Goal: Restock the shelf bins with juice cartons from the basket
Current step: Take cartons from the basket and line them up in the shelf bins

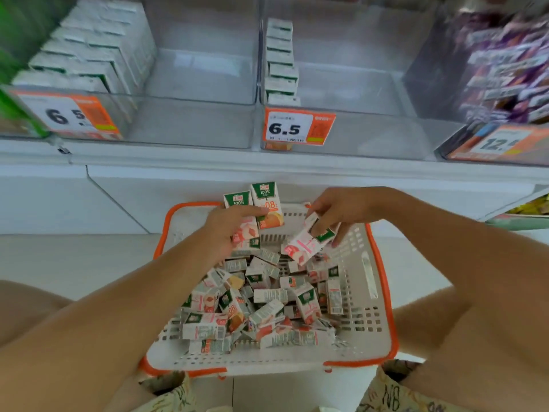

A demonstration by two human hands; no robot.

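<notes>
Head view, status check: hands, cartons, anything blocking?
Left hand holds upright cartons. Right hand pinches pink carton above basket. Bins unobstructed.

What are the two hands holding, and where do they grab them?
The left hand holds a bunch of upright juice cartons around their lower halves. The right hand pinches one tilted pink carton near its green top end.

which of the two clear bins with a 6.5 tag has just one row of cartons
The middle bin: one row of cartons along its left wall. The left bin holds several rows.
</notes>
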